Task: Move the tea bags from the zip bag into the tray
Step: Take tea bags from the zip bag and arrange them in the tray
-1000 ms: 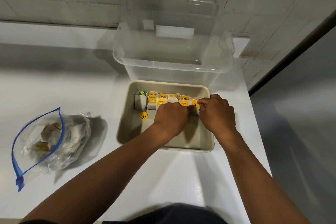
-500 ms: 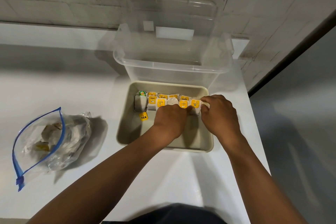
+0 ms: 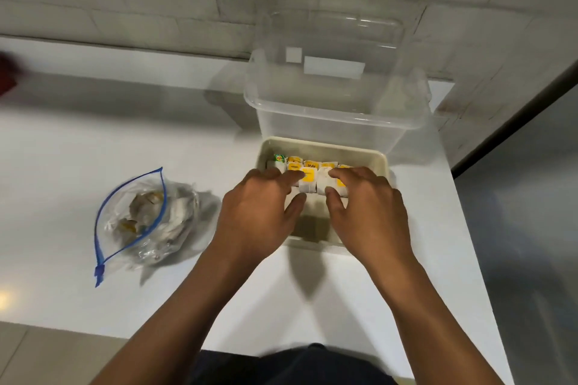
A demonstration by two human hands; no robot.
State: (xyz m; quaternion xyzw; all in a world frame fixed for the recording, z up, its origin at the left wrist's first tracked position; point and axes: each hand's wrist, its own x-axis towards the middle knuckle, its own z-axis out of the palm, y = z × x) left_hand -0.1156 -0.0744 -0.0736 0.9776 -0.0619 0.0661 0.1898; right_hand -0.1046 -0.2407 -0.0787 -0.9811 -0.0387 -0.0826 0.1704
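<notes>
A beige tray [image 3: 325,147] sits on the white table and holds a row of white tea bags [image 3: 308,186] with yellow tags along its far side. My left hand [image 3: 262,212] and my right hand [image 3: 370,212] are both over the tray, side by side. Their fingers lie fairly straight on top of the tea bags and the thumbs touch the row's near side. They hide part of the row. The clear zip bag [image 3: 147,216] with a blue seal lies open on the table to the left, with several tea bags inside.
A large clear plastic box [image 3: 334,103] stands right behind the tray, against the brick wall. The table's right edge [image 3: 450,197] runs close beside the tray. A red object [image 3: 6,75] shows at the far left edge.
Both hands went from curled, knuckles-up poses on the row to flatter, spread fingers. The left hand shifted left along the row. My view moved closer and to the left.
</notes>
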